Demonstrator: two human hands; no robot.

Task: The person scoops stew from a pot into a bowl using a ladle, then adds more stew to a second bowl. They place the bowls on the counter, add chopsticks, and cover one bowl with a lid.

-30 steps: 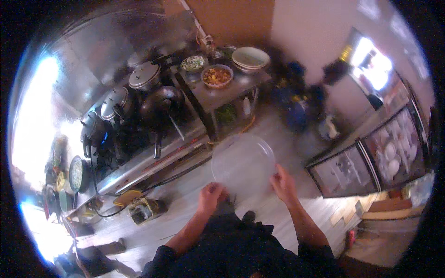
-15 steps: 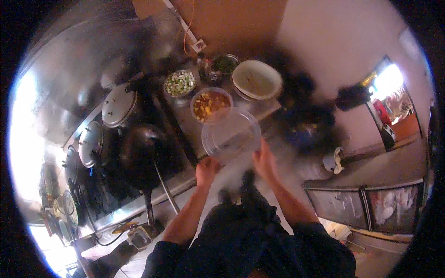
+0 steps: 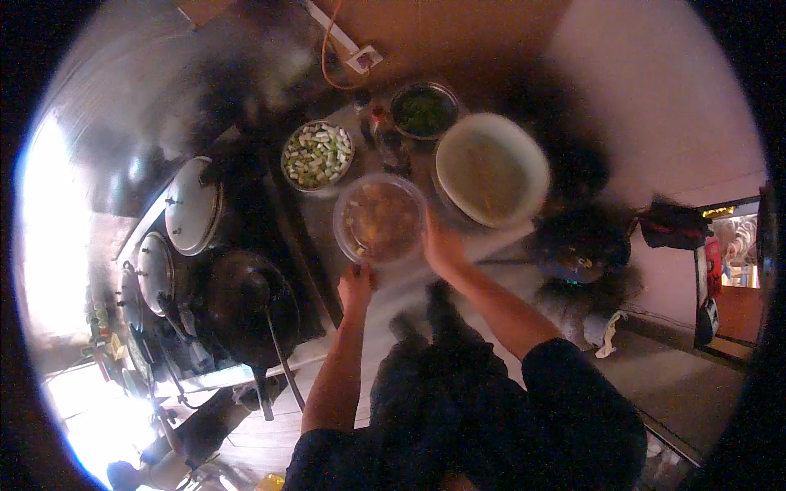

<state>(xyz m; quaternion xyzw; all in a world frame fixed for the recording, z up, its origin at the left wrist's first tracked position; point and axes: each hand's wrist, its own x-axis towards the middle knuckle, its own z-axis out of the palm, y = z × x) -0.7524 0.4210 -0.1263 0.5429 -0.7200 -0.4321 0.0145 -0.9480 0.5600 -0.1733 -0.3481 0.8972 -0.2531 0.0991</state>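
Observation:
A clear round plastic lid (image 3: pixel 391 182) lies over the round plastic tub (image 3: pixel 357 248) of yellow and reddish-brown food on the counter; the food shows hazily through it. I cannot tell whether the rim is pressed down. My left hand (image 3: pixel 355 284) has its fingers closed at the lid's near left edge. Along the right edge, my right hand (image 3: pixel 442 244) grips the rim, its fingertips partly hidden. Close behind the tub stand a bottle with a red cap (image 3: pixel 378 116) and dark jars beside it.
A bowl of chopped white and green vegetable (image 3: pixel 318 155) stands at the back left, a bowl of greens (image 3: pixel 424 111) farther back. To the right is a large cream-coloured basin (image 3: pixel 491 172). A wok (image 3: pixel 246 307) with a ladle and several lidded pots (image 3: pixel 194 204) occupy the stove at left.
Both hands have moved forward and left with the lid, from in front of the tub to over it. The view has shifted closer to the counter.

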